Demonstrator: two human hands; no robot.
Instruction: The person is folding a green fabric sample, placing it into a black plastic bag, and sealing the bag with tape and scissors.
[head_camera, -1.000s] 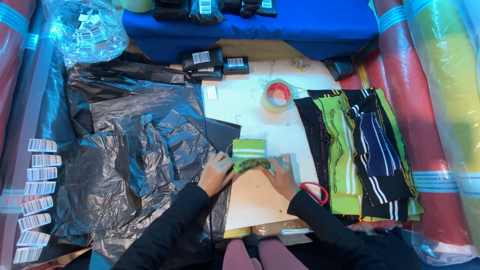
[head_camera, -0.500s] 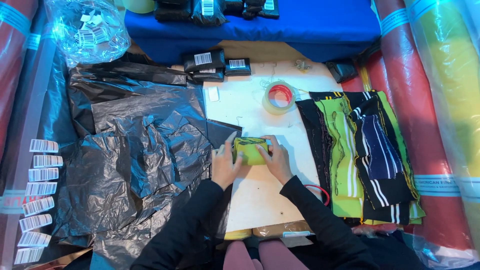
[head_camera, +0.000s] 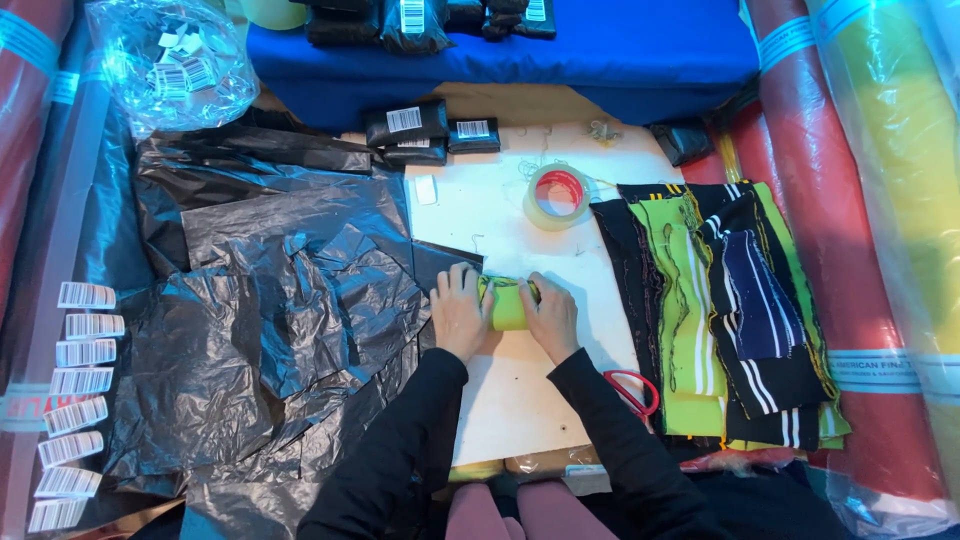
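Note:
A small lime-green piece of knit fabric (head_camera: 508, 305), folded into a tight bundle, lies on the pale wooden board (head_camera: 520, 400). My left hand (head_camera: 460, 312) grips its left end and my right hand (head_camera: 551, 315) grips its right end, fingers curled over it. Both arms wear black sleeves. A black plastic sheet corner (head_camera: 445, 260) lies just beyond my left hand.
A heap of black plastic bags (head_camera: 270, 320) covers the left. A stack of striped lime, black and navy knit pieces (head_camera: 720, 310) lies right, with red-handled scissors (head_camera: 632, 392) beside it. A tape roll (head_camera: 557, 195), wrapped black packets (head_camera: 420, 130), barcode labels (head_camera: 75, 400) and fabric rolls (head_camera: 880, 200) surround the board.
The green fabric has been folded smaller, from a flat piece into a tight bundle. Both hands have closed in on it and shifted slightly away from me.

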